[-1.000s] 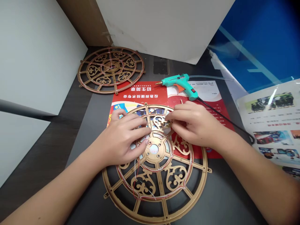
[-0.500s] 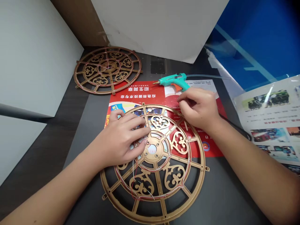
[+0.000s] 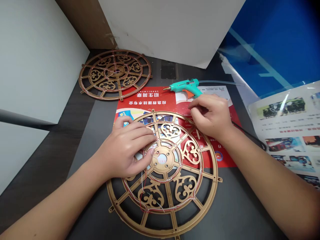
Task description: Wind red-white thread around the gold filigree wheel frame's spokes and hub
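A round gold openwork frame (image 3: pixel 169 196) with scrollwork panels lies flat before me, red and white wires running along its rings. My left hand (image 3: pixel 130 146) rests over its left side, fingers bent but apart, the thumb reaching to the hub (image 3: pixel 162 169); it grips nothing that I can see. Beneath that hand, loose red and white wire ends (image 3: pixel 142 185) trail over a lower panel. My right hand (image 3: pixel 212 115) is curled at the upper right rim, its fingertips partly hidden, so anything inside cannot be made out. Just beyond it lies a teal hot glue gun (image 3: pixel 183 86) with an orange trigger.
A second wired gold frame (image 3: pixel 112 97) lies at the back left. Red and white printed sheets (image 3: pixel 147 95) are under the near frame and glue gun. White panels (image 3: pixel 172 30) stand behind and at the left. A printed sheet (image 3: pixel 285 130) lies at the right.
My left hand has drawn back slightly to the left, and its fingertips show more of the hub's inner ring. My right hand and the glue gun stay nearly where they were.
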Tool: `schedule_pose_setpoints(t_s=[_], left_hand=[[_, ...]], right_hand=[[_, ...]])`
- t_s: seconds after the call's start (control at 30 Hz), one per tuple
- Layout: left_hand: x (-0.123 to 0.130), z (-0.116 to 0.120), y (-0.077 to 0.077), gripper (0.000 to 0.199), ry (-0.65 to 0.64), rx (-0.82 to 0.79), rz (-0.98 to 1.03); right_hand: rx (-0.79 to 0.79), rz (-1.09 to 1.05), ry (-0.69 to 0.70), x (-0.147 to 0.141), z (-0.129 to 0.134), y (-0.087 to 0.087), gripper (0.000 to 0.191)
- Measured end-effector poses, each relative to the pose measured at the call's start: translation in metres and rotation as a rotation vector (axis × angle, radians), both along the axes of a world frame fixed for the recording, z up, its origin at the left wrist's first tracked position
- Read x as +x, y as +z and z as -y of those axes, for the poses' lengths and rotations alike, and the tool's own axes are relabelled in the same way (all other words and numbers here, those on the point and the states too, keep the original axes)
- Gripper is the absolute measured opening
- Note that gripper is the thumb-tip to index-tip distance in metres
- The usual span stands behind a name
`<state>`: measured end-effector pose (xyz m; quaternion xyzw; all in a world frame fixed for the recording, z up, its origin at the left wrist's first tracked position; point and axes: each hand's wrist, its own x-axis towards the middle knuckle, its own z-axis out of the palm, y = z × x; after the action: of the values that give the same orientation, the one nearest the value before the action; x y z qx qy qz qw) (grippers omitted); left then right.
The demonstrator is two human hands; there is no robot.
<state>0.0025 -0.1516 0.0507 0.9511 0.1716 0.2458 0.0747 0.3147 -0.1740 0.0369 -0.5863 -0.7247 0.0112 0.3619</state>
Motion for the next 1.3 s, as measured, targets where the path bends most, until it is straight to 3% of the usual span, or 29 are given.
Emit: schedule_pose_setpoints(t_s=[0.3,0.53,0.63,0.73,0.83,1.3], left_hand=[[0.001,0.000,-0.001,0.018,0.002,-0.032,-0.036],[-0.010,-0.007,0.011,0.016,-0.051,-0.067,-0.030],[-0.013,-0.007,0.013,0.014,-0.060,-0.091,-0.047],[-0.013,-0.005,0.011,0.012,-0.060,-0.091,-0.061],[-0.014,-0.003,0.010,0.013,-0.055,-0.082,-0.062],[-0.019,-0.002,0.008,0.005,-0.041,-0.260,0.008]], right_hand=[[0.000,0.003,-0.001,-0.002,0.001,0.002,0.023],[-0.031,0.017,0.000,0.000,0.003,0.005,0.020],[-0.073,0.045,0.129,-0.009,0.012,0.015,0.020],[-0.164,0.128,0.410,-0.025,0.026,0.027,0.027],[-0.198,0.160,0.527,-0.040,0.037,0.032,0.033],[-0.255,0.177,0.592,-0.057,0.040,0.018,0.035]])
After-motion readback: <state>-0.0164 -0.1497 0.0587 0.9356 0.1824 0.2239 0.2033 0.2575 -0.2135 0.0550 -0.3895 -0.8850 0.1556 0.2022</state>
